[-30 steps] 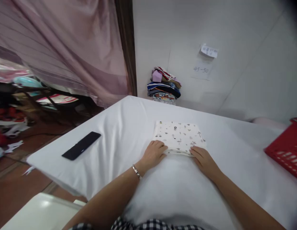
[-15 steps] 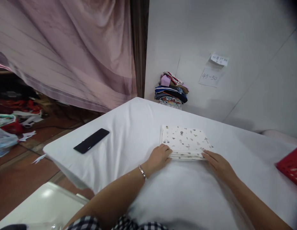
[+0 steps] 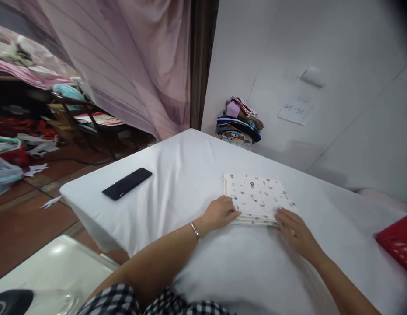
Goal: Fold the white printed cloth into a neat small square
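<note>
A white folded cloth [image 3: 259,194] with small scattered prints lies in several layers on the white-covered table [image 3: 177,188]. My left hand [image 3: 219,213] is closed at its near left corner, fingertips on the top layer and thumb along the front edge. At the near right corner, my right hand [image 3: 295,229] has its fingers together on the cloth's top and edge; its thumb is hidden. A bracelet circles my left wrist, and a ring shows on my right hand.
A black phone [image 3: 127,183] lies toward the table's left end. Folded clothes [image 3: 239,124] are stacked beyond the far edge by the wall. A red basket [image 3: 396,240] stands at right, a white surface [image 3: 55,262] at lower left. A pink curtain [image 3: 151,65] hangs behind.
My right fingers have shifted slightly further onto the top of the cloth. My left hand stays at its corner. The view has turned a little, showing more behind the curtain at left.
</note>
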A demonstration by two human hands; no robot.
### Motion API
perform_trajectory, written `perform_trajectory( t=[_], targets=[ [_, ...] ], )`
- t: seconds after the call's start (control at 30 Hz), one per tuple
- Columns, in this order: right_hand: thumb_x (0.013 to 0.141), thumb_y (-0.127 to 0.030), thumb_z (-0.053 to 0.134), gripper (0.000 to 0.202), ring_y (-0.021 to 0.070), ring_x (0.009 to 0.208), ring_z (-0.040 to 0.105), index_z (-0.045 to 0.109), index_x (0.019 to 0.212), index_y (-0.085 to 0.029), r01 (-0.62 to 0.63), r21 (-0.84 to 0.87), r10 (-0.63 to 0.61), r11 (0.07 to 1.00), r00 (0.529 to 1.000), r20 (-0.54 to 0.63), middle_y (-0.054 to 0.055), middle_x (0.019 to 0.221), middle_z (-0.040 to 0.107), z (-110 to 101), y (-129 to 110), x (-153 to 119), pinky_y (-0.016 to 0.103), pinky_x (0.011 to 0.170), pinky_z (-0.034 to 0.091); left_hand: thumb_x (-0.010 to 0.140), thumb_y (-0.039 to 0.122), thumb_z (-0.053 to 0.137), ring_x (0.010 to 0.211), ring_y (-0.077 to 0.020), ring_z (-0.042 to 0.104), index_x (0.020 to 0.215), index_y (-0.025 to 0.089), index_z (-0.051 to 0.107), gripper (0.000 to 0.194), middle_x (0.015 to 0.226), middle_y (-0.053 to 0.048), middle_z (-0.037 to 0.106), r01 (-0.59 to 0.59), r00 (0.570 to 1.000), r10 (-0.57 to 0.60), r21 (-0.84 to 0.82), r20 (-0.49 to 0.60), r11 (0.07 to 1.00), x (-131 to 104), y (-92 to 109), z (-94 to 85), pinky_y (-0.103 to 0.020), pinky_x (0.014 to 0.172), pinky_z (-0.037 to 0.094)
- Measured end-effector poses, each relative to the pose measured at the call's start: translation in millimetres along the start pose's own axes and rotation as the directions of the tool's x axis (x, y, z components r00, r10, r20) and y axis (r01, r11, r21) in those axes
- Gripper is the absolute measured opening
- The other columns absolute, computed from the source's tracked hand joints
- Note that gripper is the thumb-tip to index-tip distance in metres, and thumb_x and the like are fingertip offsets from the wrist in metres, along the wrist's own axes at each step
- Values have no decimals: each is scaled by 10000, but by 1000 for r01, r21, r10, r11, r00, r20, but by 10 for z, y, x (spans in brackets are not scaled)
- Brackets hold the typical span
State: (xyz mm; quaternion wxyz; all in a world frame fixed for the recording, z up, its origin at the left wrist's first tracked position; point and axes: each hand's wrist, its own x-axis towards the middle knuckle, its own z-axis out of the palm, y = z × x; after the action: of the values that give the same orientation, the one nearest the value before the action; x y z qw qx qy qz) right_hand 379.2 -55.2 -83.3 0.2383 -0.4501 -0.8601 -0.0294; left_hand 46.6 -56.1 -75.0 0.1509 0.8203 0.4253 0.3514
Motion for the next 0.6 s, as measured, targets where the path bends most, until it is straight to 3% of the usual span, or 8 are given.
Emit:
perform_trajectory(
  t=[0.1, 0.2, 0.3, 0.4, 0.5, 0.6],
  targets=[
    [902, -370, 470, 339, 266, 1244, 457, 593, 1189, -235, 6, -3, -6, 1000, 998, 62, 80, 1305, 549, 84, -350, 235, 488, 1020, 392, 896, 379, 464, 739, -129, 534, 626, 178, 576, 354, 705, -12, 570, 47, 998, -48, 9, 30, 999, 7, 6, -6, -237, 625, 406],
    [921, -382, 436, 404, 263, 1282, 417, 522, 1289, -239, 129, -24, -124, 991, 979, 161, 85, 1370, 489, 249, -646, 368, 502, 1037, 359, 897, 372, 464, 712, -114, 536, 617, 175, 566, 356, 701, -2, 565, 78, 996, -78, -17, 34, 997, 2, 5, -19, -226, 614, 395],
    [926, -348, 426, 452, 251, 1321, 362, 436, 1364, -239, 230, -60, -215, 971, 957, 197, 89, 1425, 418, 382, -764, 355, 502, 1059, 321, 879, 342, 494, 714, -104, 550, 645, 181, 587, 299, 737, 5, 584, 109, 994, -107, -69, 22, 992, -6, -35, -16, -216, 635, 410],
    [930, -313, 423, 460, 242, 1344, 321, 409, 1382, -234, 249, -93, -230, 964, 957, 175, 90, 1442, 392, 431, -758, 286, 493, 1068, 305, 854, 289, 513, 727, -100, 576, 744, 196, 634, 187, 852, -1, 621, 211, 976, -215, -103, -29, 972, 42, -126, -17, -213, 665, 437],
    [928, -309, 430, 464, 243, 1349, 312, 403, 1385, -234, 237, -99, -221, 967, 964, 152, 93, 1444, 390, 438, -744, 251, 490, 1068, 303, 835, 301, 524, 797, -134, 613, 957, 203, 646, 199, 998, -39, 638, 404, 910, -408, -65, -69, 912, 212, -247, -62, -246, 741, 464],
    [926, -287, 433, 457, 243, 1348, 313, 411, 1378, -222, 226, -100, -212, 969, 968, 136, 101, 1436, 400, 440, -763, 256, 492, 1068, 299, 832, 390, 523, 1000, -211, 605, 1206, 177, 535, 430, 1169, -110, 607, 574, 818, -573, 15, -51, 819, 490, -364, -125, -303, 862, 444]
  ],
)
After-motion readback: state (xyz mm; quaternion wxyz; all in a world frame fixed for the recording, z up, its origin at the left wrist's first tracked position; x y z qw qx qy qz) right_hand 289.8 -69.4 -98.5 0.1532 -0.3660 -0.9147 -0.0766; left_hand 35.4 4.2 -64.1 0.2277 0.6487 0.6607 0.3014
